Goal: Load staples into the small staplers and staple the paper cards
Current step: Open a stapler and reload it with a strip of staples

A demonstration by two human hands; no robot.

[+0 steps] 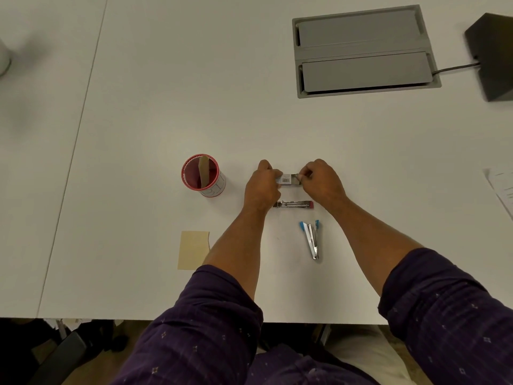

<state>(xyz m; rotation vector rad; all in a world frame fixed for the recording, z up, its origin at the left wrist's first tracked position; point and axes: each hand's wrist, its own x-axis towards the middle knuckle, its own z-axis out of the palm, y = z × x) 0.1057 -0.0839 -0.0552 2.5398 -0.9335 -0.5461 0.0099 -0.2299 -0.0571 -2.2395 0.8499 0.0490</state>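
**Both hands pinching the staple box**

The left hand [262, 184] and right hand [319, 180] are each pinching an end of one small staple box [287, 179] above the counter [166, 107]. Two staplers are lying nearby: a pink-tipped stapler [294, 204], a blue-tipped stapler [311, 240]. One paper card [193, 250] is lying flat; another card [204, 172] is standing in one red cup [191, 176].

Both hands meet over the middle of the white table [166, 107]. The left hand [262, 187] and the right hand [322, 182] pinch opposite ends of a small staple box [287, 179] bearing a barcode label. Just nearer the table's front edge lies a pink-tipped stapler [294, 204], opened flat. Nearer still, a blue-tipped stapler [312, 240] lies with its arms spread. A red cup [204, 176], left of the hands, holds an upright tan card [204, 170]. A yellow paper card [193, 250] lies flat toward the front edge. A grey cable hatch [363, 51] sits near the far right corner.
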